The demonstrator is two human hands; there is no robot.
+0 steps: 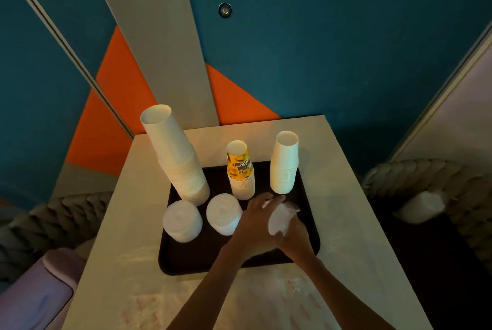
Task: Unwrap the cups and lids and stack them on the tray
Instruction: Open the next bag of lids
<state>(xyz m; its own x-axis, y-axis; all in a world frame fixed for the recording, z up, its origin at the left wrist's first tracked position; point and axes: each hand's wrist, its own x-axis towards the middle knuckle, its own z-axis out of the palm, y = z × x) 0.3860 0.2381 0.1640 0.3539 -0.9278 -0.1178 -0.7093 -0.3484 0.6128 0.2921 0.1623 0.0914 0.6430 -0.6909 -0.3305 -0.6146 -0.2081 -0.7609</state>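
While both hands meet above the right front of the tray [199, 255], a white wrapped bundle [281, 216] sits between them | left hand [254, 216]: fingers laid fairly straight over its top | right hand [294, 234]: curled round its near end | tray on counter [133, 223]: tall cup stack [175, 154], printed cup stack [239, 170], short cup stack [285, 164] at back; lid stacks [182, 220] [223, 214] front left

R hand [294, 235]: fingers hidden behind wrapped lids [279, 216]; L hand [255, 219] covers the lids' left side. Both forearms cut off at btm edge. Tray [186, 260] near edge partly hidden under them. Print on yellow cup [237, 162] too blurred to read.
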